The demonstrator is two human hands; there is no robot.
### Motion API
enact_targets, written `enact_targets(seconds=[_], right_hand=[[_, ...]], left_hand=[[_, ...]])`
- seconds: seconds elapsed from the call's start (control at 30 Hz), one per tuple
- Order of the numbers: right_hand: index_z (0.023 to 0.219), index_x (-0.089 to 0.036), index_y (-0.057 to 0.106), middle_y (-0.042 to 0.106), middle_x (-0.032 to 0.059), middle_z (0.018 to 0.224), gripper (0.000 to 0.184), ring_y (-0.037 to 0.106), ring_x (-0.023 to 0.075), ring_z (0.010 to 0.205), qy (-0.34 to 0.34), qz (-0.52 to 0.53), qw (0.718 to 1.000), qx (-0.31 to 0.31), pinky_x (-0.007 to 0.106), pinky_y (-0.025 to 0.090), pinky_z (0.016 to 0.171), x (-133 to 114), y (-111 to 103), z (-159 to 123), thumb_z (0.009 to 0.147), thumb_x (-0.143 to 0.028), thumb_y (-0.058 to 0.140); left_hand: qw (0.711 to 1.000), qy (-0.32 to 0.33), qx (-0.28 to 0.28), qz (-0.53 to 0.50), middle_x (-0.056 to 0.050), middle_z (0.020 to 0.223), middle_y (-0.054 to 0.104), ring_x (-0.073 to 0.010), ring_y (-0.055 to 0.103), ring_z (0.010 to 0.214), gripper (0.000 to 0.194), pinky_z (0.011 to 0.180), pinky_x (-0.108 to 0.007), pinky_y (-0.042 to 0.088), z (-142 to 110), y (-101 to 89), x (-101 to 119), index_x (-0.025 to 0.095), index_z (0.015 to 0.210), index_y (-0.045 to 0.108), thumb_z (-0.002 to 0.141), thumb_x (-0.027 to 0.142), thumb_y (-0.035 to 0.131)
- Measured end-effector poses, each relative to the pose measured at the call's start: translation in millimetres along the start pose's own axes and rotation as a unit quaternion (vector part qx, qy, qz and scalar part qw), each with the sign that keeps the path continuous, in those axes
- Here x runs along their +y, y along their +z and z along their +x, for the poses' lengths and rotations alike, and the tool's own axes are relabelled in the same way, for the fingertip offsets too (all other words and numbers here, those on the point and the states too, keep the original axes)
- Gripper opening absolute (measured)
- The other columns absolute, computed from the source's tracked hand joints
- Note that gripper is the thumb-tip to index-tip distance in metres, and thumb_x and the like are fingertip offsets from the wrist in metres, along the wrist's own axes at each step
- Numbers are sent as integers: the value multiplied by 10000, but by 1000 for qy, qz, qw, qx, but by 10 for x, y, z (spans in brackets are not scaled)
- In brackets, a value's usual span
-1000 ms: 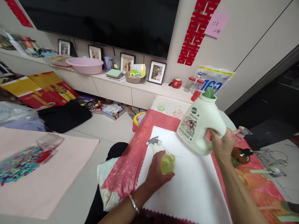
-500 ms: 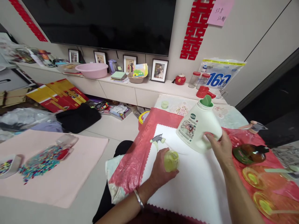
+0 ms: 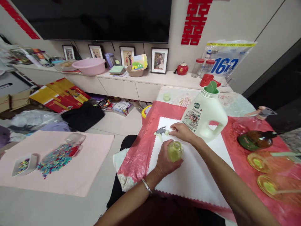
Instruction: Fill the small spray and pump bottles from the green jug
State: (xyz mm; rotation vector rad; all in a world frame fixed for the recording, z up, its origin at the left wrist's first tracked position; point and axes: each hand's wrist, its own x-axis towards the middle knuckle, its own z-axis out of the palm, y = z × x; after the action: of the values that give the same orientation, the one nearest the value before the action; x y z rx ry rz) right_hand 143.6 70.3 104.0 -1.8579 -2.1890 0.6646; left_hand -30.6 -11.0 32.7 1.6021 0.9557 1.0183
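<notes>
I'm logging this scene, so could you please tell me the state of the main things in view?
Spray bottle: open, held by left hand
Trigger head: detached, by right hand
Detergent-style jug: upright, uncapped
Clear jars: red lids on
Television: screen dark
Beads: some loose, some in white tub

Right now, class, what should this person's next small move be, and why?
Probably to lift the spray head with the right hand: that hand is at it on the white mat, while the left hand holds the small bottle, its mouth uncovered.
</notes>
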Motion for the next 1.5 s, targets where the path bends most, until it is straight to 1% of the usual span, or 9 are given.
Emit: enact_targets(seconds=[0.2,0.43,0.53,0.67,0.83,0.93,1.13,1.33,1.5], right_hand=[[1203,-112,621,584,92,1177,338,593,202,1077,29,-3,996,-80,392,546,959,-156,163,298,1033,-403,652],[1018,-96,621,594,30,905,325,598,127,804,44,201,976,65,279,556,781,-145,-180,44,1029,-420,653],[989,-116,597,570,22,788,411,578,121,701,4,341,924,175,257,530,701,-173,-442,-243,1031,-524,565],[1092,-164,603,617,66,979,462,611,150,803,-43,476,833,279,288,549,746,-268,-690,-660,912,-588,646],[1084,-230,641,604,33,1091,399,589,117,805,-73,577,731,356,269,541,764,-416,-793,-976,847,-510,797],[1017,-217,665,608,31,1038,368,582,119,790,-90,602,703,369,259,531,739,-533,-775,-988,819,-471,843],[1029,-221,670,618,31,1070,333,580,119,796,-83,626,697,340,263,531,776,-599,-509,-827,815,-428,818],[1171,-230,695,626,64,1208,394,627,207,1020,-29,600,757,258,369,541,961,-338,36,-909,873,-469,793],[1210,-247,714,644,66,1181,376,619,231,1091,-23,582,793,176,346,550,933,-210,351,-1090,927,-491,752]], left_hand=[[1000,-21,-6,14,-122,1336,556,-327,577,1267,893,1109,-534,471,-4,8,41,231,1352,375,582,229,826],[1000,-1,-22,18,-103,1340,565,-318,587,1254,845,1110,-546,473,-5,0,30,254,1324,396,603,236,836],[999,0,-32,18,-95,1339,572,-319,594,1243,828,1097,-546,485,-5,-6,31,286,1325,410,623,254,849],[999,-6,-33,22,-97,1339,571,-316,590,1251,850,1102,-534,480,-9,-7,34,259,1341,412,621,278,865],[999,-13,-33,31,-109,1356,561,-320,577,1266,886,1112,-538,467,-5,1,23,234,1348,414,593,245,880],[999,-8,-35,39,-109,1357,557,-328,571,1279,891,1127,-547,458,3,2,16,239,1353,422,590,249,882],[999,8,-31,38,-111,1354,553,-343,564,1290,893,1131,-564,456,11,-1,-4,244,1355,430,588,259,887],[999,19,-30,32,-123,1354,554,-358,572,1281,894,1112,-571,473,17,1,-29,237,1356,429,599,342,892],[999,12,-29,38,-123,1317,580,-334,609,1213,884,1047,-544,521,23,21,2,230,1333,432,576,274,886]])
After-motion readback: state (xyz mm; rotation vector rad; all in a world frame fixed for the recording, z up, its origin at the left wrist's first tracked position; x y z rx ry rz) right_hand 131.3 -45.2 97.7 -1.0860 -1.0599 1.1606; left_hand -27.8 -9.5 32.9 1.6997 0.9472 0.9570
